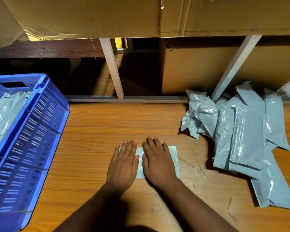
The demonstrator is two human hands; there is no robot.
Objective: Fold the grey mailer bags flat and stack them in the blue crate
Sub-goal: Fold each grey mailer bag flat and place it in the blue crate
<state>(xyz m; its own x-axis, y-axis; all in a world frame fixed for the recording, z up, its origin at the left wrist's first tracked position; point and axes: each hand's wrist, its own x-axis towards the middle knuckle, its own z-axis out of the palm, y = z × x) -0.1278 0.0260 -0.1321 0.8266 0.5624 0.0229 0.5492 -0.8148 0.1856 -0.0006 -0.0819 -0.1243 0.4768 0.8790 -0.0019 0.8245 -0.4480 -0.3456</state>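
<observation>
Grey mailer bag (173, 158), folded to a small flat rectangle, lies on the wooden tabletop (94, 148) directly in front of the person, at the middle of the view. Both hands rest palm-down on it, side by side and nearly touching. Left hand (124, 164) covers the bag's left portion, its fingers (126, 146) straight and together, reaching past the far edge onto the wood. Right hand (157, 163) covers the centre and right portion, fingers likewise extended flat; neither hand is curled round anything, both simply press down. A narrow strip of the bag shows between the hands, and its right edge shows beyond the right hand. Blue crate (40, 131) stands at the left edge of the tabletop, well apart from the hands, with slotted walls; grey bags already in it (2, 118) are visible inside. Loose pile of unfolded grey mailer bags (241, 131) lies at the right, crumpled and overlapping, near but apart from the folded bag. Cardboard boxes (90, 15) and white metal frame bars (110, 64) stand behind the tabletop.
</observation>
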